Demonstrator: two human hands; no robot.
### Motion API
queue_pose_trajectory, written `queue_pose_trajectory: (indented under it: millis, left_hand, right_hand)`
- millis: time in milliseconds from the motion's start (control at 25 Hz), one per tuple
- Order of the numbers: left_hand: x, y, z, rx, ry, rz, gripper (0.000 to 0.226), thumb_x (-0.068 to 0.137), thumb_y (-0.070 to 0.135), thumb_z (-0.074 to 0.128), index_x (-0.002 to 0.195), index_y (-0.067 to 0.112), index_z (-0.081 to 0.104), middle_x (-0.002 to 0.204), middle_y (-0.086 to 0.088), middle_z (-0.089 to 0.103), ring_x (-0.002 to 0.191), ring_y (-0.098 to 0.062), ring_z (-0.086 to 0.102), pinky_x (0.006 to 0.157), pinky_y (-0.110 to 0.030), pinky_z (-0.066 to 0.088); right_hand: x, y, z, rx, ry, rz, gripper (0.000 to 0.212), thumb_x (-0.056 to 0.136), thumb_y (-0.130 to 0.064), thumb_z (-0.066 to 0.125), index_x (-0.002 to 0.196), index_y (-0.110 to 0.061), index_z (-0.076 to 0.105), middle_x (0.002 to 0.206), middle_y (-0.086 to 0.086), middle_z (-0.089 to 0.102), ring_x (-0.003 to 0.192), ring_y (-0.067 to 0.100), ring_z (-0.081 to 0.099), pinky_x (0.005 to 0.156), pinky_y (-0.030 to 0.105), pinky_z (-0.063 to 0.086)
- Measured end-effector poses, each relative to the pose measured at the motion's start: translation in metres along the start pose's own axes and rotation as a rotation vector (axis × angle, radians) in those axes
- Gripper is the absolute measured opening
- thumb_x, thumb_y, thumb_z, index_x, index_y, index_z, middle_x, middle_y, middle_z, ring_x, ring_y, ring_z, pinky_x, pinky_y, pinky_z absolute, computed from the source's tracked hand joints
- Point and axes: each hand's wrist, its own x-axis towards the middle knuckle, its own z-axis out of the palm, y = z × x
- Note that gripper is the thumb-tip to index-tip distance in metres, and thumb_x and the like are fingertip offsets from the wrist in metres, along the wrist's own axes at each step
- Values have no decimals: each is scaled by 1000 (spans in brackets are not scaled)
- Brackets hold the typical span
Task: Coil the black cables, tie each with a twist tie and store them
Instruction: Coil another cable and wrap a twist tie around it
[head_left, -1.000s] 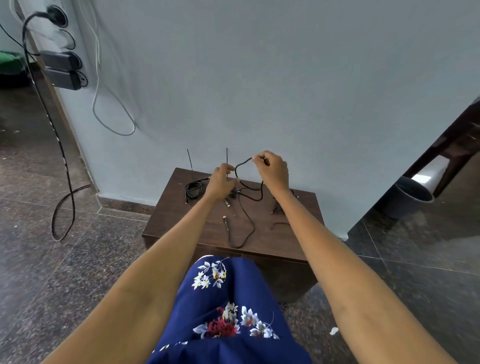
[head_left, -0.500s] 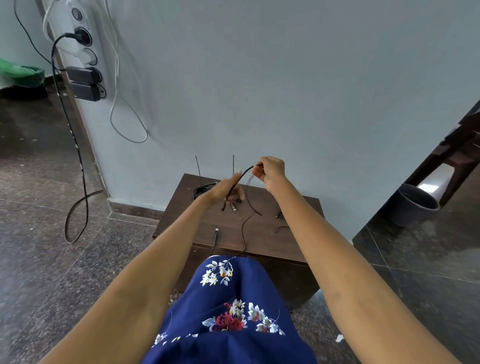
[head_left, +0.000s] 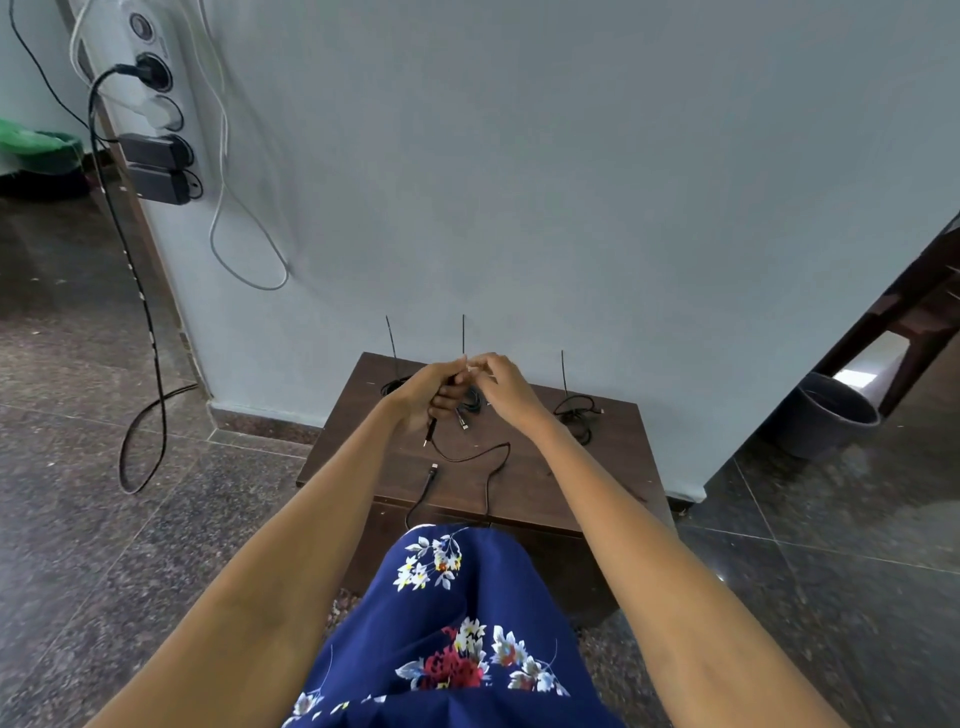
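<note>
Left hand (head_left: 427, 391) is curled round a black cable (head_left: 470, 457), whose plug end hangs just below the fist while the rest trails toward 6 o'clock across the brown worktop (head_left: 613, 467). Right hand (head_left: 498, 382), at 3 o'clock and touching, is pinched fingertip to fingertip against it; what is pinched cannot be told.

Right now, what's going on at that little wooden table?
A person is gathering a black cable over the wooden table. The left hand grips it, one plug hanging below; the right hand pinches near the top. The rest trails off the front edge. Another cable lies bundled at the back right.
</note>
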Motion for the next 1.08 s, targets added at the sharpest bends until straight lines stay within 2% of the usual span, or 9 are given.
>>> queue_pose_trajectory:
  millis: [120, 280, 480, 600, 720, 800, 880, 960, 1080]
  left_hand:
    - [-2, -1, -7, -54, -124, -80, 47, 101, 36, 33, 57, 19, 38, 47, 9, 24, 35, -4, 18, 32, -17, 13]
    - [-3, 6, -5, -85, -146, -16, 39, 95, 24, 36, 60, 15, 50, 52, 3, 35, 43, -11, 30, 41, -22, 31]
    - [0, 13, -7, -246, -37, 74, 37, 98, 24, 36, 71, 12, 59, 64, -2, 50, 51, -16, 46, 54, -28, 44]
    - [4, 14, -12, -366, 84, 141, 36, 101, 22, 35, 71, 11, 53, 86, -10, 68, 71, -22, 66, 72, -33, 56]
    - [4, 13, -17, -272, 193, 171, 41, 101, 20, 31, 63, 13, 44, 108, -10, 68, 94, -24, 66, 87, -34, 48]
    - [0, 10, -16, 9, 248, 127, 43, 100, 18, 29, 59, 14, 40, 103, -7, 68, 87, -15, 65, 82, -27, 44]
    - [-3, 3, -10, 201, 271, 116, 46, 101, 15, 29, 57, 11, 45, 74, -3, 69, 57, -5, 63, 64, -21, 43]
    - [-3, -2, -2, 281, 291, 115, 43, 103, 19, 30, 67, 7, 52, 50, 1, 58, 39, -7, 54, 52, -22, 41]
    - [-4, 0, 6, 212, 265, 76, 44, 104, 33, 28, 80, 9, 57, 52, 1, 37, 31, -6, 32, 37, -17, 31]
  right_hand:
    - [3, 10, 5, -55, 39, -43, 34, 96, -14, 47, 130, -9, 44, 129, 9, 48, 122, 17, 44, 99, 28, 36]
    - [4, 8, 13, 86, -35, -1, 23, 99, -11, 35, 82, -16, 50, 84, -5, 54, 80, 9, 50, 74, 25, 38]
    - [0, -2, 16, 565, -162, 293, 33, 99, -36, 36, 82, -19, 58, 70, 3, 62, 57, 13, 61, 74, 30, 53]
    - [-8, -4, 19, 440, -324, 382, 36, 100, -39, 32, 89, -13, 55, 58, 2, 54, 44, 12, 55, 67, 32, 54]
    - [-18, -5, 19, 255, -587, 404, 31, 101, -32, 33, 105, -12, 57, 61, -2, 43, 43, 8, 43, 54, 23, 51]
    - [-17, -14, 13, 176, -564, 339, 36, 101, -37, 35, 95, -13, 61, 61, -3, 34, 47, 8, 34, 50, 22, 46]
    - [-9, -26, 3, 131, -393, 291, 40, 98, -43, 41, 73, -15, 56, 60, -4, 33, 49, 10, 31, 44, 20, 38]
    - [1, -36, -11, 138, -253, 269, 41, 95, -41, 45, 62, -17, 46, 55, -5, 33, 46, 11, 28, 40, 19, 30]
    - [13, -41, -24, 54, -127, 220, 41, 92, -39, 46, 57, -18, 40, 53, -3, 33, 43, 12, 29, 44, 22, 29]
